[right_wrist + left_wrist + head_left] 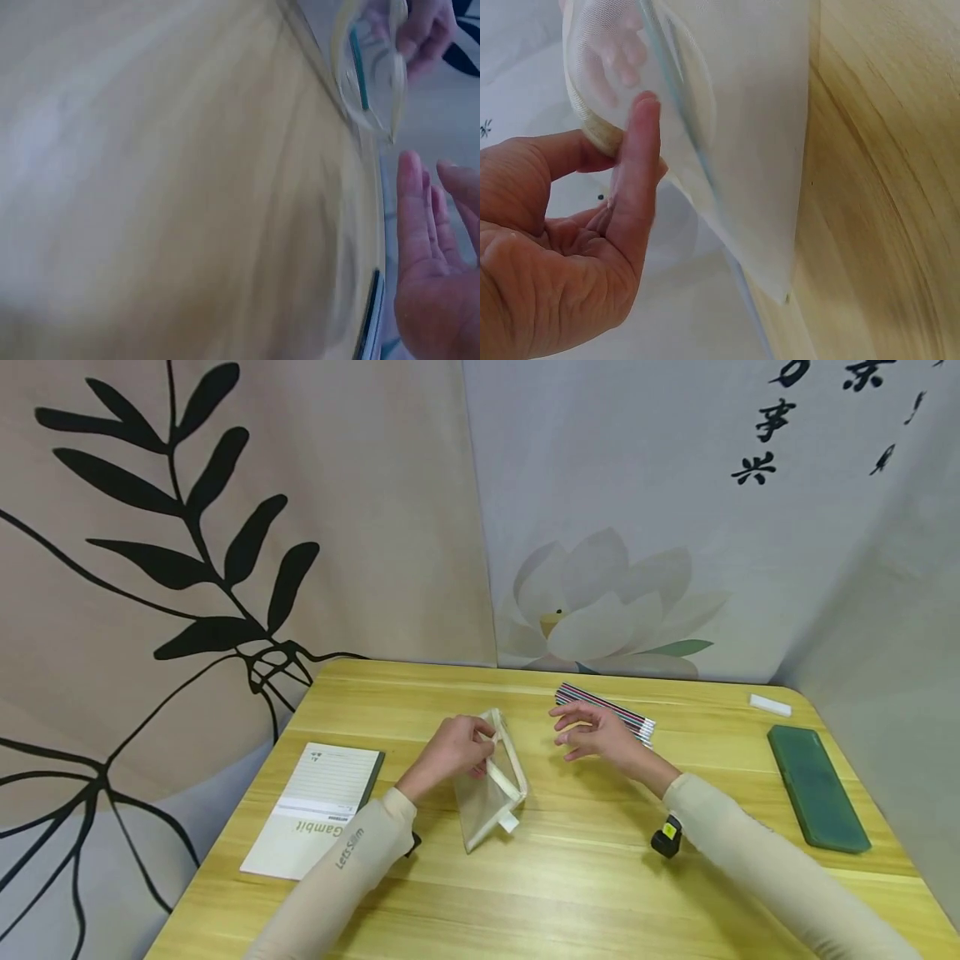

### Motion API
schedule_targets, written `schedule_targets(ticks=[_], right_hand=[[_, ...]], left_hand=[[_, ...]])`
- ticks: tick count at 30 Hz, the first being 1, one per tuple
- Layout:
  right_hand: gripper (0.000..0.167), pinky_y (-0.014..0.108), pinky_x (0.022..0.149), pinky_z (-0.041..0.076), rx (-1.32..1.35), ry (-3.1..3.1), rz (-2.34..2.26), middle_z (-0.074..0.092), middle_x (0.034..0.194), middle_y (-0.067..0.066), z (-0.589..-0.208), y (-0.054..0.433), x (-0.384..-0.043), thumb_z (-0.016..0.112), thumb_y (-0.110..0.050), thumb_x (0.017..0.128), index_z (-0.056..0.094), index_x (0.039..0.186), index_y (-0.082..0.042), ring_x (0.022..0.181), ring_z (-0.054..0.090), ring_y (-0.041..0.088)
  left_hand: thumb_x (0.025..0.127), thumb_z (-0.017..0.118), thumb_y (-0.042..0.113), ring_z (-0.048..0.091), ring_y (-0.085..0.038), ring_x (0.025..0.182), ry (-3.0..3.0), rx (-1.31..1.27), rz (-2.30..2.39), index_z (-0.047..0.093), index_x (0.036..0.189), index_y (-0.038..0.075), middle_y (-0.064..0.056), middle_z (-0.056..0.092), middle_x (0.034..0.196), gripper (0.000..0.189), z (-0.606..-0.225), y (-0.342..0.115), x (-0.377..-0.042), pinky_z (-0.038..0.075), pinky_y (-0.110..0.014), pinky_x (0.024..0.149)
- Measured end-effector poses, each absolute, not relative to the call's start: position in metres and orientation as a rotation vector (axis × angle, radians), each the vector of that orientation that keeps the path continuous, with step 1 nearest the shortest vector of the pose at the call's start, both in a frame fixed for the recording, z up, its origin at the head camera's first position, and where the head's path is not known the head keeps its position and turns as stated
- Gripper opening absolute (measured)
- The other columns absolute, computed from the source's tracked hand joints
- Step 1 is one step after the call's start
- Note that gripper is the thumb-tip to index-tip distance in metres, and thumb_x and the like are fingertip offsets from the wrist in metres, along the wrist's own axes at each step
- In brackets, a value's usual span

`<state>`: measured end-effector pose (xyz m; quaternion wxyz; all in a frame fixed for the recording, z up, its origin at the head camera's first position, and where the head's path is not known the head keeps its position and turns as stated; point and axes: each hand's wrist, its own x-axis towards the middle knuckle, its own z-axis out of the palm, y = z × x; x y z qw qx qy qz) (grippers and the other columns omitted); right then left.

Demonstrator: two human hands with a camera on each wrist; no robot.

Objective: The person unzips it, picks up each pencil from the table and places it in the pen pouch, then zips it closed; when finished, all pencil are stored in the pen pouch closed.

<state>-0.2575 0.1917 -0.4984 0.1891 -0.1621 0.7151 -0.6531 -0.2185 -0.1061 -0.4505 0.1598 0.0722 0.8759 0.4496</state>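
A pale, see-through mesh zip pouch [480, 810] stands upright on the table with its mouth apart. My left hand [459, 745] pinches its rim between thumb and fingers, as the left wrist view also shows at the hand [577, 217]. A thin teal line crosses the mesh pouch [742, 127] there; I cannot tell what it is. To the right of the pouch, my right hand [596, 735] hovers with fingers loosely extended, holding nothing. Just behind it lies a row of striped pencils [600, 703], partly covered by the hand in the head view.
An open notebook [322, 793] lies at the left of the wooden table [570, 893]. On the right are a dark green case [817, 789] and a small white block [770, 705]. Printed curtains [390, 510] hang behind the table.
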Motion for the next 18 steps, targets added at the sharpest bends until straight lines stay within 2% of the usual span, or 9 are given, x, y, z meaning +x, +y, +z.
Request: schedule_targets(ticks=[5,9,12,15,18], right_hand=[[0.045,0.042,0.081,0.07,-0.426,2.109,-1.824,0.055,0.135,0.032,-0.492,0.216,-0.267,0.068,-0.005,0.102,0.056,0.145,0.001,0.101,0.075,0.015],[0.049,0.046,0.081,0.07,-0.399,2.225,-1.792,0.062,0.13,0.025,-0.489,0.241,-0.279,0.069,-0.011,0.103,0.054,0.147,0.003,0.098,0.076,0.019],[0.047,0.044,0.078,0.069,-0.348,2.367,-1.716,0.069,0.121,0.013,-0.488,0.261,-0.288,0.07,-0.019,0.103,0.058,0.146,-0.003,0.097,0.075,0.021],[0.044,0.038,0.072,0.065,-0.295,2.508,-1.631,0.071,0.115,0.006,-0.488,0.278,-0.293,0.071,-0.022,0.103,0.062,0.143,-0.008,0.096,0.072,0.023],[0.044,0.036,0.074,0.063,-0.264,2.58,-1.574,0.069,0.118,0.01,-0.49,0.293,-0.298,0.071,-0.023,0.103,0.062,0.143,-0.007,0.096,0.07,0.026]], left_hand=[[0.098,0.062,0.006,0.072,-0.02,0.057,2.523,0.216,1.274,0.067,0.131,-0.005,-0.01,0.073,0.075,0.034,-0.452,-0.108,-0.22,0.069,-0.045,0.064],[0.099,0.062,0.006,0.072,-0.019,0.057,2.523,0.216,1.285,0.068,0.129,-0.005,-0.01,0.073,0.076,0.033,-0.452,-0.109,-0.22,0.069,-0.045,0.064],[0.099,0.062,0.006,0.072,-0.019,0.057,2.515,0.217,1.293,0.068,0.128,-0.005,-0.01,0.073,0.076,0.032,-0.452,-0.11,-0.22,0.069,-0.046,0.065],[0.099,0.062,0.006,0.072,-0.018,0.056,2.521,0.225,1.292,0.068,0.128,-0.005,-0.01,0.073,0.075,0.032,-0.452,-0.11,-0.22,0.069,-0.046,0.065],[0.099,0.062,0.006,0.072,-0.018,0.056,2.53,0.229,1.286,0.068,0.128,-0.006,-0.01,0.072,0.075,0.032,-0.453,-0.11,-0.221,0.069,-0.045,0.064]])
